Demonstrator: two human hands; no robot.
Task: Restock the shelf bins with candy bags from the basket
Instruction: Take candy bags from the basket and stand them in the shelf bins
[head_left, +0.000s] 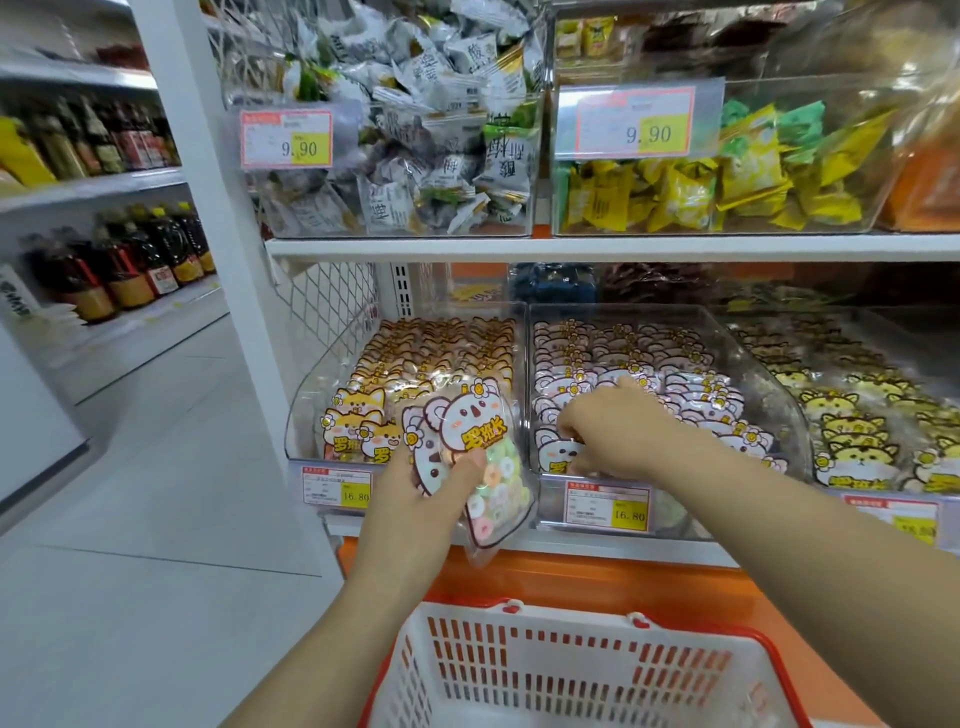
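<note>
Centre frame: left hand (415, 499) grips clear koala-shaped bags of pastel ring candy (483, 467); right hand (618, 436) curls on front koala bag (558, 457) in middle clear plastic bin (774, 384).

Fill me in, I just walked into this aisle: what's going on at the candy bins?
A person is restocking. The left hand holds koala candy bags in front of the shelf, above the basket. The right hand reaches into the middle bin, fingers down among the matching bags in its front row; whether it grips one is unclear. No bags show in the visible part of the basket.
</note>
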